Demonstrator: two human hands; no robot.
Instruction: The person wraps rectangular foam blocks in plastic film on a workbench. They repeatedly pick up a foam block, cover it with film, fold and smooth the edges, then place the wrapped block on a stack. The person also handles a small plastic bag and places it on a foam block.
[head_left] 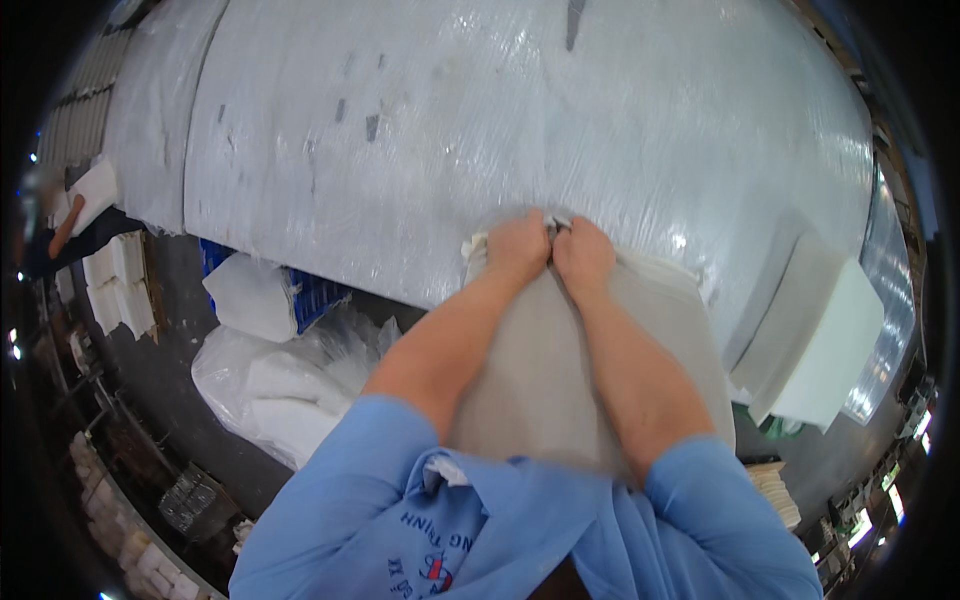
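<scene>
A beige fabric cover, filled out like a cushion, lies in front of me and reaches back toward my body. At its far end my left hand is closed on the cover's edge. Close beside it, my right hand is closed on the same edge, knuckles up. A small dark piece shows between the two fists; its kind is too small to tell. A bit of pale edging sticks out left of my left hand. My fingertips are hidden under the fists.
A plastic-wrapped table spreads under and beyond the cover. On its right side rests a white foam block with a beige face. At left are a blue crate, a white pad and bagged white pieces. Another person's arm holds a white pad far left.
</scene>
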